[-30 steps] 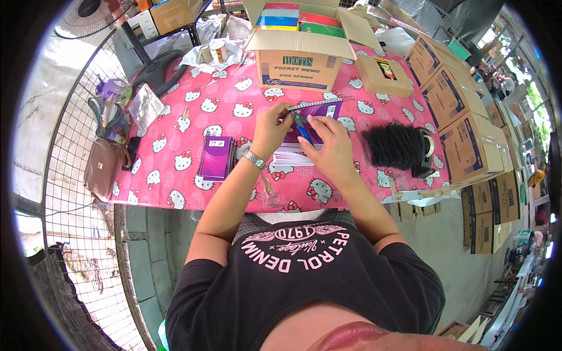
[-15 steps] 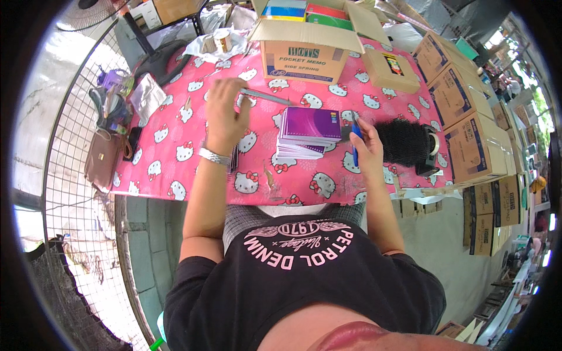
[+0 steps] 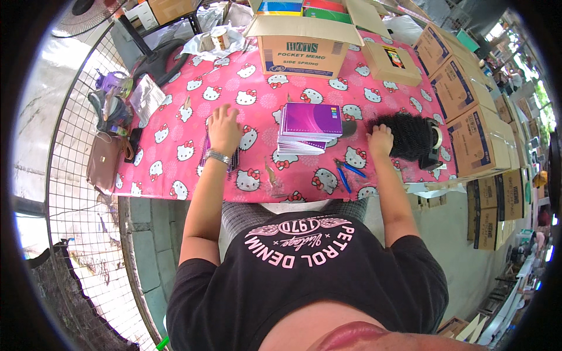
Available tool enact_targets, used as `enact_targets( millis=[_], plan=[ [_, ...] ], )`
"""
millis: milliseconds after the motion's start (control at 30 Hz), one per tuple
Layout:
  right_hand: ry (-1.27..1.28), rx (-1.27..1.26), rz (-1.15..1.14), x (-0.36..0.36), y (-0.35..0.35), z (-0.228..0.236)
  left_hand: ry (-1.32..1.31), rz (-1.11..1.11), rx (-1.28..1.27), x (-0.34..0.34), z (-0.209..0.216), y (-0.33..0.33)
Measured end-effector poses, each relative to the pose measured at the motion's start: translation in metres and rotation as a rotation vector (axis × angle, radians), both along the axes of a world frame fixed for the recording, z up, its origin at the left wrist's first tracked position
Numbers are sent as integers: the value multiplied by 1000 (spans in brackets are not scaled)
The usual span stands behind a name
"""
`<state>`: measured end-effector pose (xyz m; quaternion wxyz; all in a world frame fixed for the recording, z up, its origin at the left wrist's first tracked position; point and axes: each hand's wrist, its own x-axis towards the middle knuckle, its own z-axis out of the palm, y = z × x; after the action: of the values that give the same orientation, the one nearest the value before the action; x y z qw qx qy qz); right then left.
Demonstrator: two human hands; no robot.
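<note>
My left hand [image 3: 223,132] lies over a low pile of purple-covered notebooks [image 3: 206,153], fingers stretched out and a metal watch on the wrist. The hand hides most of that pile. At the centre of the table stands an uneven stack of purple notebooks [image 3: 313,119], with rows of punched holes along their near edges. My right hand [image 3: 380,141] is at the left edge of a bundle of black spiral coils [image 3: 405,137], fingertips touching it and slightly apart. Blue-handled pliers [image 3: 346,174] lie between the stack and my right forearm.
An open carton [image 3: 301,55] of colourful notebooks stands at the back, beside a flat brown box [image 3: 391,64]. Large cartons [image 3: 468,140] line the right side. A black tape dispenser [image 3: 432,157] sits by the coils. A brown pouch [image 3: 105,161] lies at the left edge.
My right hand has let go of the pliers, now on the table, and moved right to the coils. My left hand has lowered onto the left pile; the thin flat item it held no longer shows.
</note>
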<state>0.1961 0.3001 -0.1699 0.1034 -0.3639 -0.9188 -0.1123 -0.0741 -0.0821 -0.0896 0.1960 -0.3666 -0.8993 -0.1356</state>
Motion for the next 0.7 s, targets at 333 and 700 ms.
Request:
enact_targets(
  millis=[333, 700],
  plan=[
    [396, -351, -14, -12, 20, 14, 74, -709, -59, 99, 52, 96],
    [700, -785, 630, -30, -86, 159, -108, -686, 85, 74, 106, 105]
  ],
)
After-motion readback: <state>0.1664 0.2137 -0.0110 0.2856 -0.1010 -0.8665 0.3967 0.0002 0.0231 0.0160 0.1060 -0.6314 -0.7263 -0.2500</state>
